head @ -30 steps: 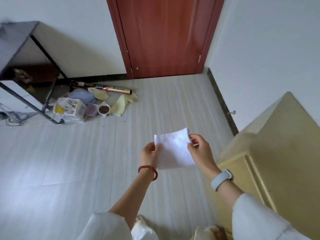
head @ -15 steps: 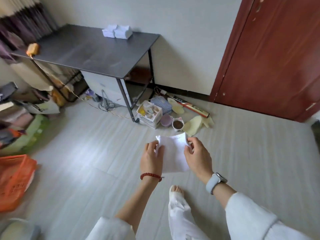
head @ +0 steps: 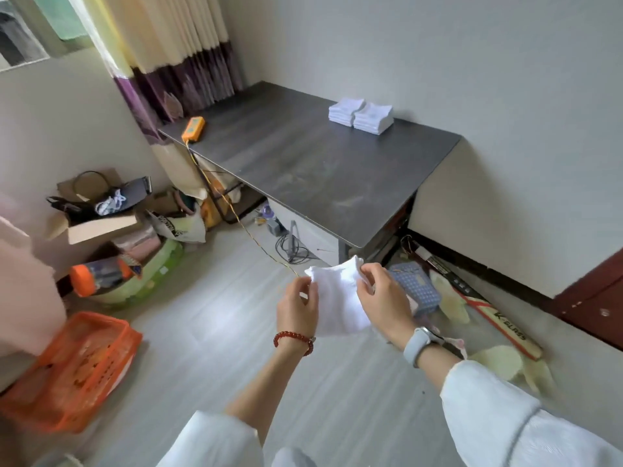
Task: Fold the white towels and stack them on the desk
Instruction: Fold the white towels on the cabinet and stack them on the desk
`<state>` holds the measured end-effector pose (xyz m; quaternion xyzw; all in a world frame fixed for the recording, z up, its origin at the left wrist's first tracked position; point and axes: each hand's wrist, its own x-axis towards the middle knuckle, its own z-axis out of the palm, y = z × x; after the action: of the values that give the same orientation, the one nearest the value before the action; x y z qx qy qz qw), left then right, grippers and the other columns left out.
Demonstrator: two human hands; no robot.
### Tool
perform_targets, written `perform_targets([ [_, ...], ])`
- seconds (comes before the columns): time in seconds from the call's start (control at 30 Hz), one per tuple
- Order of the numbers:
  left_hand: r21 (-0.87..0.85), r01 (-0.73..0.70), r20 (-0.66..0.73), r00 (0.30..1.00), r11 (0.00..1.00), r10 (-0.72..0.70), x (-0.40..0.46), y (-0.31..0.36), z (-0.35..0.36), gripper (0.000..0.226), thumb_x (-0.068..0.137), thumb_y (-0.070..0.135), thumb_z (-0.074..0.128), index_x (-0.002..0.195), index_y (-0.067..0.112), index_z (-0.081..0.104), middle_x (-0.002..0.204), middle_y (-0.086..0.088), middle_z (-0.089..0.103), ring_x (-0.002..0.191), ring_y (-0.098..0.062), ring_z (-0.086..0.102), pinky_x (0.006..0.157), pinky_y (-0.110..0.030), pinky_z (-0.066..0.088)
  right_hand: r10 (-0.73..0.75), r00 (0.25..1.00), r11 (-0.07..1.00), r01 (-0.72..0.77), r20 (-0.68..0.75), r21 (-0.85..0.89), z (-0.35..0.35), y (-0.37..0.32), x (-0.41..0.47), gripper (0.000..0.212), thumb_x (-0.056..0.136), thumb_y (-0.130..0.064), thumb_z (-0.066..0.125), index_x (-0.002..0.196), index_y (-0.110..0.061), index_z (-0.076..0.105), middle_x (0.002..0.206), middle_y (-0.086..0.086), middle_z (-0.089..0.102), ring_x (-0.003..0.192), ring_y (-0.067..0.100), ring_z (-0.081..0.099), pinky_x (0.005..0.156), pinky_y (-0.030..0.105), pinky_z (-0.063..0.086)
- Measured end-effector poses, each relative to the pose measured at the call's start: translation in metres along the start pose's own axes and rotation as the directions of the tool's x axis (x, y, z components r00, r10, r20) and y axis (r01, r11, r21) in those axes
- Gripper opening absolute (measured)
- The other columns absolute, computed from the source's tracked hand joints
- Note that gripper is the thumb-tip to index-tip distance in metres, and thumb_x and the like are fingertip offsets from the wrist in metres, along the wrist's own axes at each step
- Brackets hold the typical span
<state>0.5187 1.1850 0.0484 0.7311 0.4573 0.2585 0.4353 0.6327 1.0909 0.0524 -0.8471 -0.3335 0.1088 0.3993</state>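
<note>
A: Right, risks first. White towel (head: 338,298) is up in the air over the floor (head: 209,332), short of the desk (head: 303,170), pinched only at its top edge. If either pinch lets go, my guess is it drops or swings open and the fold is lost.

B: What else?

A: Lower half hangs loose and looks rumpled (can't tell how many layers are folded in). Judging from that, a sloppy next fold would give a lumpy square that won't sit flat on the folded stacks (head: 360,116). Those two sit side by side, touching, at the desk's far edge by the wall, well apart from the hands. Also clutter underfoot near the desk leg: a blue checked box (head: 416,288) and a long flat racket-like thing (head: 485,315). Could be a trip risk on the walk over.

B: Hand pose?

A: Left hand (head: 298,310) is palm toward the towel, thumb and fingertips gripping the top left corner, red bead bracelet (head: 293,338) on the wrist. Right hand (head: 384,305) has its back to the camera, fingers curled, clamping the top right edge, watch (head: 418,345) on the wrist. Both forearms reach forward, hands near each other with the towel between them.

B: Anything else on the desk?

A: Orange device (head: 193,129) at the left end, cord trailing off. Not in the way.
</note>
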Motion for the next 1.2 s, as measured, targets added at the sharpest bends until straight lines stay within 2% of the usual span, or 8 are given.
perform_targets([
  [0.13, 0.035, 0.045, -0.047, 0.998, 0.998, -0.043, 0.112, -0.022, -0.017, 0.014, 0.092, 0.018, 0.05, 0.094, 0.012, 0.063, 0.085, 0.004, 0.059, 0.063, -0.006, 0.048, 0.058, -0.019, 0.035, 0.013, 1.0, 0.998, -0.014, 0.026, 0.061, 0.056, -0.028, 0.095, 0.017, 0.085, -0.013, 0.055, 0.102, -0.011, 0.057, 0.099, 0.003, 0.063, 0.092, 0.023, 0.058, 0.079, 0.036, 0.046],
  [0.23, 0.06, 0.016, -0.008, 1.0, 0.998, -0.015, 0.209, -0.033, -0.025, 0.016, 0.092, 0.018, 0.05, 0.097, 0.01, 0.063, 0.089, 0.002, 0.06, 0.071, -0.012, 0.05, 0.063, -0.017, 0.032, 0.058, 0.998, 0.995, -0.058, 0.001, 0.079, 0.099, -0.045, 0.17, 0.015, 0.085, -0.012, 0.056, 0.099, -0.01, 0.057, 0.094, 0.003, 0.062, 0.087, 0.022, 0.056, 0.072, 0.03, 0.04],
  [0.4, 0.106, -0.061, 0.13, 0.99, 0.993, 0.047, 0.371, -0.021, -0.038, 0.016, 0.091, 0.015, 0.052, 0.097, 0.009, 0.065, 0.084, 0.004, 0.058, 0.078, -0.017, 0.052, 0.061, -0.016, 0.029, 0.198, 0.979, 0.973, -0.191, -0.041, 0.127, 0.147, -0.079, 0.29, 0.012, 0.087, -0.015, 0.055, 0.098, -0.012, 0.056, 0.085, -0.006, 0.056, 0.08, 0.016, 0.05, 0.065, 0.022, 0.03],
  [0.53, 0.126, -0.126, 0.247, 0.965, 0.984, 0.092, 0.476, -0.002, -0.027, 0.015, 0.091, 0.016, 0.053, 0.095, 0.01, 0.065, 0.083, 0.004, 0.058, 0.079, -0.014, 0.052, 0.062, -0.016, 0.032, 0.31, 0.946, 0.934, -0.286, -0.089, 0.214, 0.163, -0.094, 0.369, 0.016, 0.087, -0.015, 0.055, 0.103, -0.012, 0.056, 0.09, -0.006, 0.058, 0.085, 0.015, 0.053, 0.072, 0.023, 0.036],
  [0.6, 0.103, -0.135, 0.31, 0.946, 0.986, 0.098, 0.521, 0.007, -0.007, 0.015, 0.091, 0.018, 0.053, 0.096, 0.011, 0.066, 0.085, 0.004, 0.06, 0.082, -0.013, 0.053, 0.068, -0.017, 0.033, 0.347, 0.932, 0.919, -0.316, -0.107, 0.235, 0.164, -0.092, 0.405, 0.016, 0.088, -0.016, 0.054, 0.103, -0.013, 0.055, 0.091, -0.005, 0.058, 0.086, 0.016, 0.054, 0.075, 0.026, 0.04],
  [0.87, -0.007, -0.138, 0.533, 0.838, 0.99, 0.12, 0.656, 0.078, 0.119, 0.02, 0.089, 0.022, 0.055, 0.105, 0.014, 0.065, 0.091, 0.004, 0.063, 0.089, -0.012, 0.056, 0.074, -0.017, 0.037, 0.481, 0.829, 0.867, -0.4, -0.286, 0.297, 0.129, -0.038, 0.554, 0.011, 0.09, -0.018, 0.05, 0.1, -0.018, 0.055, 0.085, -0.009, 0.058, 0.083, 0.017, 0.056, 0.076, 0.032, 0.045],
  [1.0, -0.042, -0.202, 0.575, 0.796, 0.979, 0.189, 0.732, 0.127, 0.203, 0.023, 0.09, 0.023, 0.055, 0.109, 0.014, 0.063, 0.091, 0.005, 0.059, 0.087, -0.011, 0.053, 0.076, -0.019, 0.037, 0.491, 0.777, 0.866, -0.387, -0.395, 0.316, 0.094, 0.008, 0.652, 0.018, 0.091, -0.017, 0.05, 0.108, -0.015, 0.055, 0.093, -0.006, 0.058, 0.089, 0.016, 0.056, 0.08, 0.032, 0.045],
  [1.2, -0.11, -0.187, 0.579, 0.786, 0.976, 0.216, 0.812, 0.175, 0.308, 0.021, 0.092, 0.021, 0.052, 0.107, 0.012, 0.062, 0.092, 0.006, 0.058, 0.086, -0.011, 0.052, 0.069, -0.017, 0.036, 0.515, 0.71, 0.857, -0.414, -0.48, 0.308, 0.06, 0.065, 0.764, 0.022, 0.092, -0.019, 0.047, 0.112, -0.015, 0.053, 0.097, 0.0, 0.059, 0.083, 0.018, 0.054, 0.071, 0.029, 0.041],
])
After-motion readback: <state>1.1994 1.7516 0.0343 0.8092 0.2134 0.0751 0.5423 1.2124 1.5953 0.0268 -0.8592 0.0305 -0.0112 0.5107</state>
